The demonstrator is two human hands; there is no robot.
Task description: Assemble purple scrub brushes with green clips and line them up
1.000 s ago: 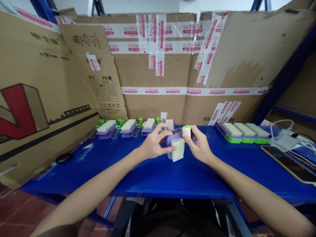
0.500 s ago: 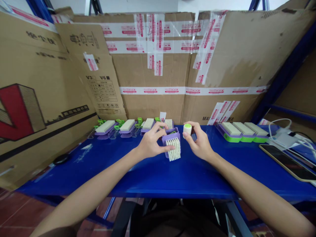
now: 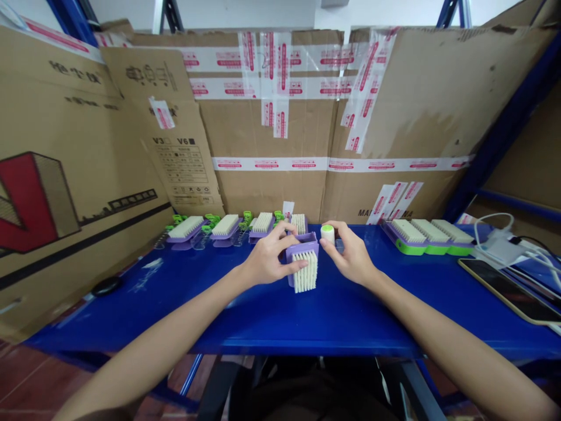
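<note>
My left hand (image 3: 272, 255) grips a purple brush (image 3: 304, 270) with cream bristles, tilted so the bristles face me. Its purple upper end looks hollow, and my fingers hide its left side. Between the thumb and fingers of my right hand (image 3: 351, 255) is a small white cylinder with a green top (image 3: 327, 234), just right of the brush and apart from it. A clear piece, partly hidden, shows beside my right fingers. Behind my left hand, another cream-bristled brush (image 3: 298, 223) lies at the back of the blue table (image 3: 280, 324).
More purple brushes (image 3: 225, 225) with green and clear parts line the back left. Green-edged brushes (image 3: 412, 231) lie back right, near a phone (image 3: 511, 289) and white cables (image 3: 537, 251). Cardboard (image 3: 272, 131) walls the back. A black disc (image 3: 106, 286) lies left.
The white cylinder and my right hand have moved slightly left, closer to the brush. The held brush has turned a little and sits slightly lower. The view has shifted slightly.
</note>
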